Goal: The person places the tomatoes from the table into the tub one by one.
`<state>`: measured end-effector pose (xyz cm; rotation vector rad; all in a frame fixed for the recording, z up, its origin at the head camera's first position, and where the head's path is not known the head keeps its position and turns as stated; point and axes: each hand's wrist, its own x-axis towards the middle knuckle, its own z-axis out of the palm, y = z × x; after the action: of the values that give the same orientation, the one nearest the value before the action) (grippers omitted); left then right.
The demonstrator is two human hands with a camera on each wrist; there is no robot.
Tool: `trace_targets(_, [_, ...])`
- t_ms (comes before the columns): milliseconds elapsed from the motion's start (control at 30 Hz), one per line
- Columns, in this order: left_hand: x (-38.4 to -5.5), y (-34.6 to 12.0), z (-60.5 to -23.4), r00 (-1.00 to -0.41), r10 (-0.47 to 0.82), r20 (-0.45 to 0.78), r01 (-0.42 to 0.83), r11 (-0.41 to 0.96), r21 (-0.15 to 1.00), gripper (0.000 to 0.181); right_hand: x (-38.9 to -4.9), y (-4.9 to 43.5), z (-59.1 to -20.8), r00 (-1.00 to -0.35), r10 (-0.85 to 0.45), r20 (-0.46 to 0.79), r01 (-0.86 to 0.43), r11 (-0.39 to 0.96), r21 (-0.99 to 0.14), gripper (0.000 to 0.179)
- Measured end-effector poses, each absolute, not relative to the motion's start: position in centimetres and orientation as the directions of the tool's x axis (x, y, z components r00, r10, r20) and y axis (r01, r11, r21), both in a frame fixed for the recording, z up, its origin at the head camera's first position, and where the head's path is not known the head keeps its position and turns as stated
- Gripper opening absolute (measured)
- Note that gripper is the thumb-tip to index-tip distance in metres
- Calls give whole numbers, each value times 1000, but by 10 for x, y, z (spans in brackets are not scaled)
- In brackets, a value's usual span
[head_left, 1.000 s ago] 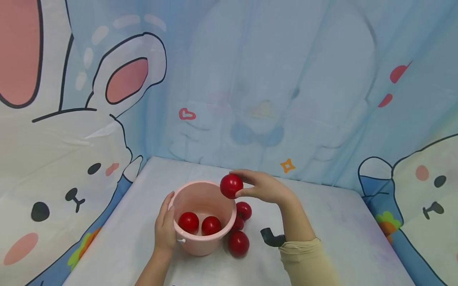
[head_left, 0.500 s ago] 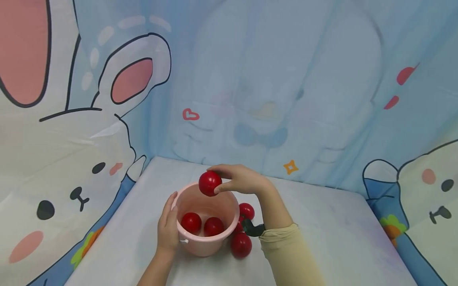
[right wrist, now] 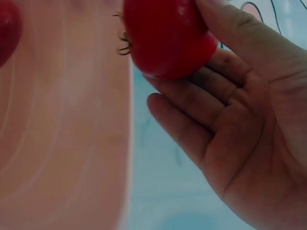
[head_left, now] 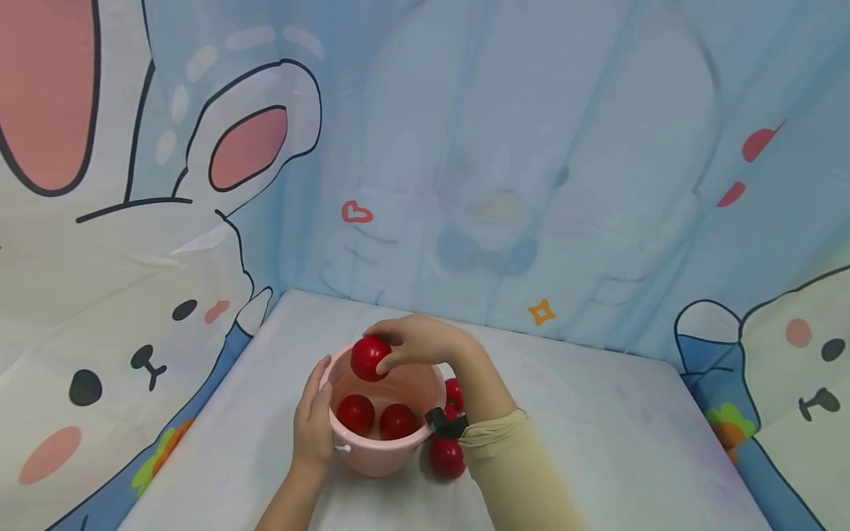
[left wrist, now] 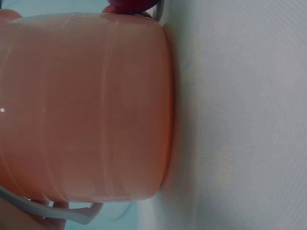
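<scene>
A pink bucket (head_left: 381,461) stands on the table, with two tomatoes (head_left: 356,414) (head_left: 398,422) lying in it. My left hand (head_left: 313,424) holds the bucket's left side near the rim; in the left wrist view the bucket wall hides part of its fingers (left wrist: 57,218). Over the bucket's opening, my right hand (head_left: 421,341) grips a red tomato (head_left: 370,358) between thumb and fingers. The right wrist view shows this tomato (right wrist: 168,40) with green sepals facing the bucket's inside.
Right of the bucket, more tomatoes (head_left: 448,458) lie on the white table (head_left: 598,428), partly hidden by the right wrist and its black strap (head_left: 446,424). A cartoon-printed blue curtain (head_left: 498,147) surrounds the table's back and sides.
My right hand has carried the tomato leftward from the bucket's right rim to over its opening, then slightly lower. The left hand stays on the bucket.
</scene>
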<state>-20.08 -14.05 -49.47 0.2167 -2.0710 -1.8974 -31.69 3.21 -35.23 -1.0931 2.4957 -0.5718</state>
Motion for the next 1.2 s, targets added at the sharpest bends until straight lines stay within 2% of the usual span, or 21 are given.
trace_targets(200, [-200, -140, -494, -934, -326, 145, 113, 115, 987, 44, -316, 14, -362, -582, -765, -276, -580, 629, -517, 50])
trace_targets(433, [-203, -142, -498, -936, -322, 140, 110, 109, 988, 44, -315, -2, -371, -603, -687, -406, -498, 722, -481, 48])
trace_targets(700, [-202, -143, -500, -932, -323, 166, 126, 140, 982, 43, -318, -10, -381, -459, -792, -402, -598, 611, -520, 46])
trace_targets(800, [-202, -143, -498, -932, -317, 175, 138, 136, 981, 43, -319, -14, -385, -426, -813, -396, -642, 581, -501, 44])
trace_targets(933, [-202, -144, -498, -933, -317, 170, 137, 123, 983, 42, -318, -17, -389, -426, -815, -392, -679, 574, -458, 39])
trace_targets(1200, [-201, -144, -498, -934, -319, 161, 128, 123, 984, 43, -311, -18, -386, -469, -799, -377, -623, 602, -500, 32])
